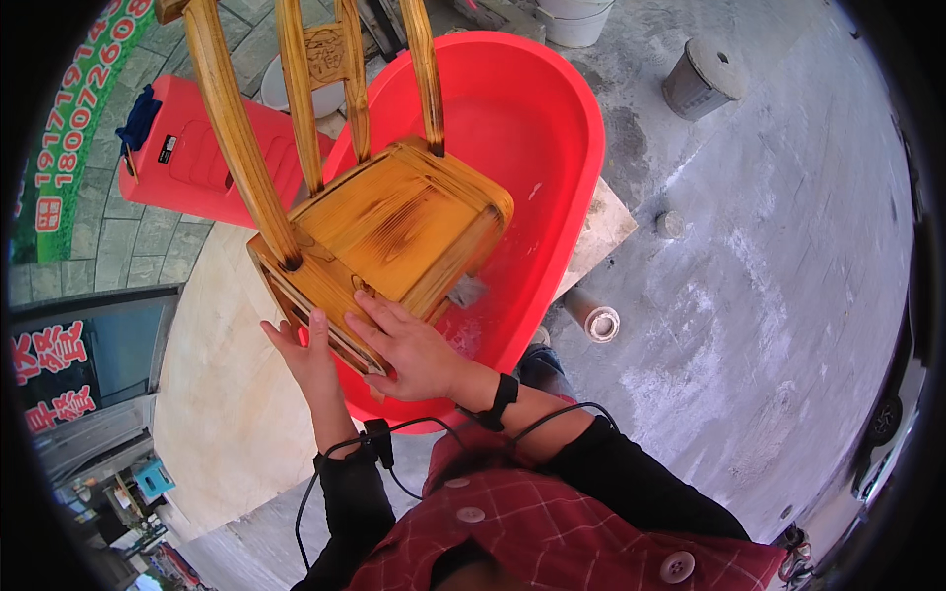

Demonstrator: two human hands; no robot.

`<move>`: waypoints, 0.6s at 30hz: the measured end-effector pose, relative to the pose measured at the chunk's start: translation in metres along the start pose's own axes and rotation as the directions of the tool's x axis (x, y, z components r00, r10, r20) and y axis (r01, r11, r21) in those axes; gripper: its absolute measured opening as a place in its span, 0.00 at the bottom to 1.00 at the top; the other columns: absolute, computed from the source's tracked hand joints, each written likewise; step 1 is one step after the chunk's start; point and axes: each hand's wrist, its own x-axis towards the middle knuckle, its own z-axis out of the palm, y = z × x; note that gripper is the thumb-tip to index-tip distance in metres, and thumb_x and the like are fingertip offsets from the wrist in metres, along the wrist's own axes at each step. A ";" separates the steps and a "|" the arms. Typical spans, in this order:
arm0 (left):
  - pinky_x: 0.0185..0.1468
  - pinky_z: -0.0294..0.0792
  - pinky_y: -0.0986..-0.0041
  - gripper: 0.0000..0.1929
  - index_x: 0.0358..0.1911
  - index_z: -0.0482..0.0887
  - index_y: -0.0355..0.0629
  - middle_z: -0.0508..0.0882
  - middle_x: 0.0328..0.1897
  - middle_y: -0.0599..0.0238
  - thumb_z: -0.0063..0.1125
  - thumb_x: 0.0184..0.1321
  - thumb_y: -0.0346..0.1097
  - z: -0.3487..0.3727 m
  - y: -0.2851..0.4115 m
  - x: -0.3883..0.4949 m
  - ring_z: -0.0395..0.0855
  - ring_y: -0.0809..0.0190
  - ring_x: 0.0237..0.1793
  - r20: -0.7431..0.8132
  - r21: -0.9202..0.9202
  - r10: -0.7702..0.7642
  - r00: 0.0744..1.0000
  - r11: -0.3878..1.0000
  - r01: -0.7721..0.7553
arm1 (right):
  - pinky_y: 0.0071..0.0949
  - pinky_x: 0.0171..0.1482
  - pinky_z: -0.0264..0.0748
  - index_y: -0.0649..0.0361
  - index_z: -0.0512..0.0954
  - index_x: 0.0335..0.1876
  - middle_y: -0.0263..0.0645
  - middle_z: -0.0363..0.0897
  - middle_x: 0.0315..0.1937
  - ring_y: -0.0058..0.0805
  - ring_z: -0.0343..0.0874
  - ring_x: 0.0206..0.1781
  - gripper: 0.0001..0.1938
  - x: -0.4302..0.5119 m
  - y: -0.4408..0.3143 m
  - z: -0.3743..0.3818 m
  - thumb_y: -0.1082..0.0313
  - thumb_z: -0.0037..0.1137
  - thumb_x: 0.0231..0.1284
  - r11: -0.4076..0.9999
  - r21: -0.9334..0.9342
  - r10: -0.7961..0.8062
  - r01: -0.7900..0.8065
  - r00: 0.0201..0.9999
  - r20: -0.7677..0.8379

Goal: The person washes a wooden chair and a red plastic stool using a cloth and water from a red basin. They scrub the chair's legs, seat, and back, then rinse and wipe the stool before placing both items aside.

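Observation:
A varnished wooden chair (392,229) with dark scorched grain is tilted over a red plastic tub (517,125). Its carved backrest (325,55) reaches the top of the view. My right hand (421,347) grips the near corner of the seat, fingers on top and thumb at the side edge. Beside that edge is my left hand (307,358), fingers apart and thumb raised; whether it touches the wood is unclear. A greyish, blurred patch (467,291) shows in the tub beneath the seat. The chair's legs are mostly hidden.
Left of the tub lies a red plastic object (207,155) with a dark blue cloth (139,122) on it. A white bucket (576,18), a grey bin (698,77) and a cylindrical container (595,318) stand right of the tub. A pale board (229,384) covers floor at left.

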 end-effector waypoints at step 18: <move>0.69 0.57 0.67 0.43 0.73 0.41 0.34 0.61 0.71 0.53 0.58 0.60 0.24 0.038 0.017 0.011 0.62 0.57 0.67 0.190 -0.153 0.128 0.973 0.983 -0.099 | 0.40 0.53 0.76 0.54 0.78 0.51 0.43 0.78 0.53 0.45 0.78 0.54 0.17 -0.045 0.248 0.114 0.60 0.54 0.57 0.804 -0.501 0.483 -0.321 0.844 0.234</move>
